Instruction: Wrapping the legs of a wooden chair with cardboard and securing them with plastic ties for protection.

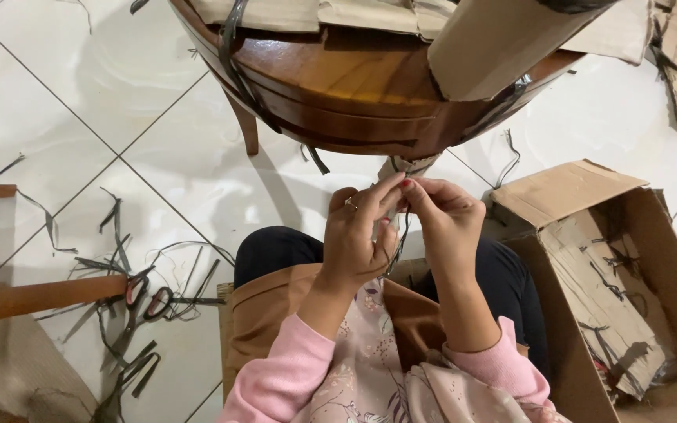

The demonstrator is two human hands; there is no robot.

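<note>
- Room to move is tight: the curved rim of the wooden table [338, 86] hangs just above and beyond the fingers, and the person's dark-trousered knees sit just below them; white tiled floor [119, 94] opens to the left, past the hands.
- The left hand [354, 239] and right hand [444, 223] meet close under the table edge, fingertips almost touching.
- Fingers [385, 192] of the left hand are pinched shut on a narrow cardboard-wrapped table leg [405, 166], which drops from the rim directly above them; a ring shows on this hand.
- Fingers [421, 192] of the right hand, red nail showing, are closed on the same wrapped leg and a thin dark strap [401, 235] that trails down between the hands.
- The wrapping looks pale brown, creased, bound with dark strap.
- More cardboard sheets and a cardboard tube [503, 39] lie on the table's surface, above the fingers.
- Right of the fingers, an open cardboard box [613, 290] stands near the knee, blocking that side.
- Far left of the fingers, red-handled scissors [139, 301] lie on the floor amid cut strap scraps [111, 227], beside a wooden rail [41, 298].
</note>
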